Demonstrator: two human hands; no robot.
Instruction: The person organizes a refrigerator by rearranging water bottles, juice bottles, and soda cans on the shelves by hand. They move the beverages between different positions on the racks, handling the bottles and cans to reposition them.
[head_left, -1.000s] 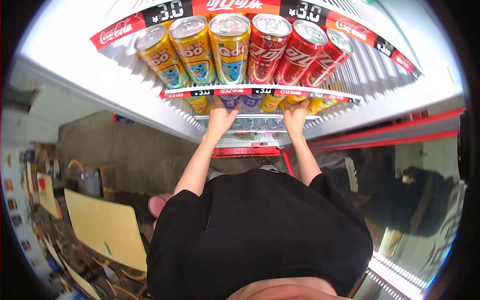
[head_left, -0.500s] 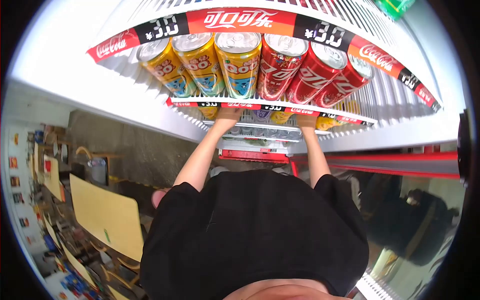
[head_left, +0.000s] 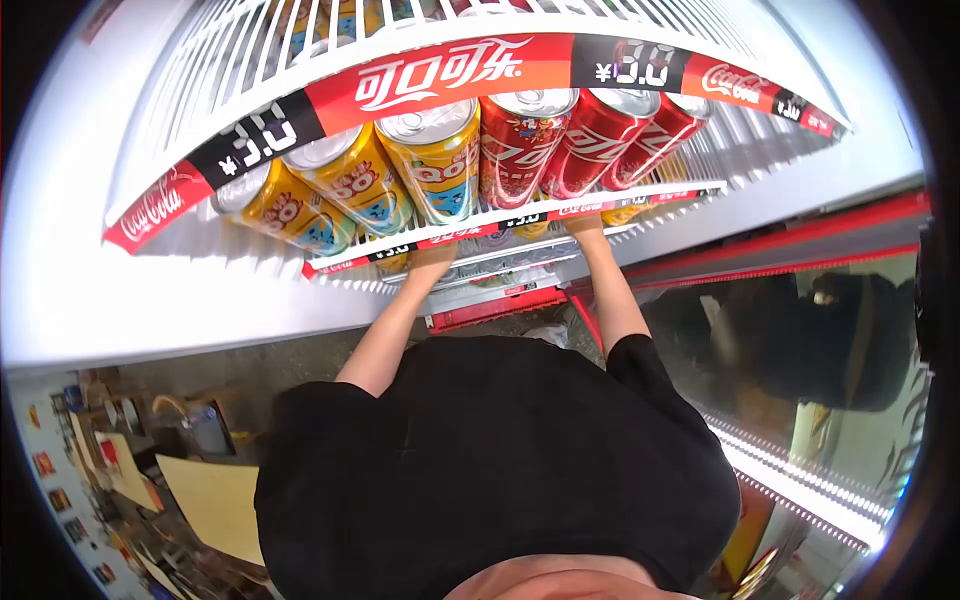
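Both of my arms reach into a drinks fridge, below the shelf of cans. My left hand [head_left: 433, 262] passes under the lower shelf's price strip [head_left: 470, 236], and its fingers are hidden. On the right, my right hand [head_left: 584, 228] goes under the same strip, its fingers also out of sight. Whether either holds anything cannot be seen. Nearby on the lower shelf, parts of yellow cans [head_left: 530, 231] show between the hands. Above stand yellow Qoo cans [head_left: 436, 165] at left and red Coca-Cola cans [head_left: 525, 150] at right.
A curved upper shelf edge [head_left: 440, 75] with price labels juts out over the cans. To the right is the open fridge door [head_left: 780, 330] with a red frame. Pale tables [head_left: 215, 505] and chairs stand at lower left. A red panel [head_left: 495, 308] lies low in the fridge.
My view has tilted and turned, so the shelves appear rotated and the upper shelf larger. Both hands remain under the lower price strip; a change in their grip cannot be seen.
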